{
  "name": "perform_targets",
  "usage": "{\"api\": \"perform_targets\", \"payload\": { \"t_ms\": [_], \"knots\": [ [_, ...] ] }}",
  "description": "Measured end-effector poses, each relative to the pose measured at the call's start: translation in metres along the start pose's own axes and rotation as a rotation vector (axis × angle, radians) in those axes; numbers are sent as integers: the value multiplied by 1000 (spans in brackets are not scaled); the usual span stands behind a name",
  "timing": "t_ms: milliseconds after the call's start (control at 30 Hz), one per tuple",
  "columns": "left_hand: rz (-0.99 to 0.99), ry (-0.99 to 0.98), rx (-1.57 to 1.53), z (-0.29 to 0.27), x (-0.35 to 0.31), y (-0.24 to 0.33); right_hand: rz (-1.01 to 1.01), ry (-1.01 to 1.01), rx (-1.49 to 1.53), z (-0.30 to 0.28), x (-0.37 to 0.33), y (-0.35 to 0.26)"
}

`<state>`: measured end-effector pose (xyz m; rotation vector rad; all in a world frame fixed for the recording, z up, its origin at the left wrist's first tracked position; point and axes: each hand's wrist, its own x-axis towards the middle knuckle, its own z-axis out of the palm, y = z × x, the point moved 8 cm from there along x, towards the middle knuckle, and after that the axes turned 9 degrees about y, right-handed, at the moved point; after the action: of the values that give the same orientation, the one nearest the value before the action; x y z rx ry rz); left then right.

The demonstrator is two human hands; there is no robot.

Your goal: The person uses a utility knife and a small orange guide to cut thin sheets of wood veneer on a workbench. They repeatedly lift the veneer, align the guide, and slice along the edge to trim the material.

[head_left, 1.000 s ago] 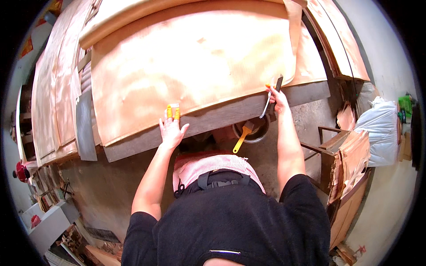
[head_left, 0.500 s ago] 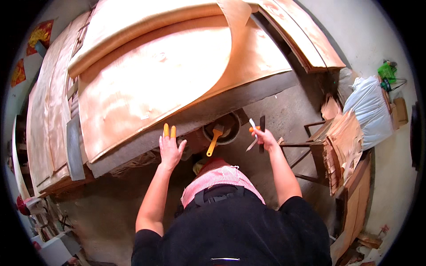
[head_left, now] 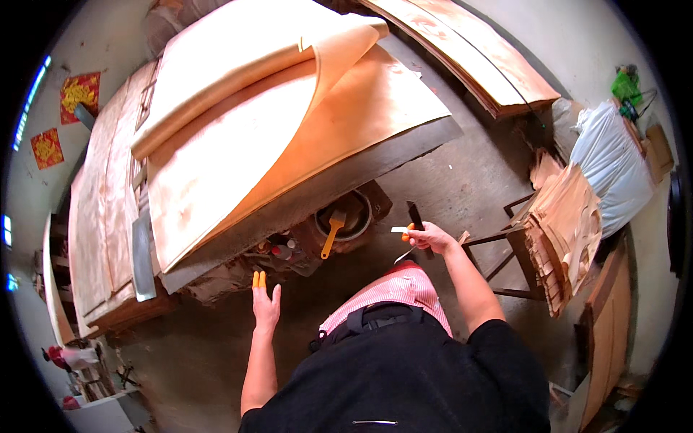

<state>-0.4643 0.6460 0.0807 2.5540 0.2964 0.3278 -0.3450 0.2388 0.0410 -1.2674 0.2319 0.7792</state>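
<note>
Right of centre, the right hand [head_left: 431, 237] grips a white tool [head_left: 398, 229] and a dark strip [head_left: 413, 212] slanting lengthwise up-left, left hand [head_left: 266, 310] outstretched, empty.

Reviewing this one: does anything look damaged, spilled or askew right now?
Yes. The large top sheet lies askew, its curved edge slanting across the sheet beneath instead of lining up. At right, the stack of thin sheets has ragged, uneven edges. No clear spill shows.
</note>
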Motion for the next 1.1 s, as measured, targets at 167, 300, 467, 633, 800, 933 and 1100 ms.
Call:
{"api": "perform_targets", "payload": {
  "t_ms": [167, 300, 467, 633, 800, 933, 1100],
  "knots": [
    [253, 105, -79, 3, 87, 129, -140, 22, 365, -75, -13, 2],
    [347, 220, 18, 31, 183, 205, -252, -53, 457, -138, -42, -20],
    [160, 351, 35, 60, 310, 222, -315, 19, 380, -217, -85, -43],
    [-154, 245, -105, 112, 357, 209, -251, 85, 399, -292, -104, -43],
    [-334, -99, -565, 186, 335, 184, -163, 172, 451, -321, -85, -52],
    [-293, -233, -568, 236, 301, 222, -112, 147, 408, -325, -52, -72],
    [270, -271, 16, 285, 256, 281, -76, 68, 297, -309, -3, -125]
  ]
}}
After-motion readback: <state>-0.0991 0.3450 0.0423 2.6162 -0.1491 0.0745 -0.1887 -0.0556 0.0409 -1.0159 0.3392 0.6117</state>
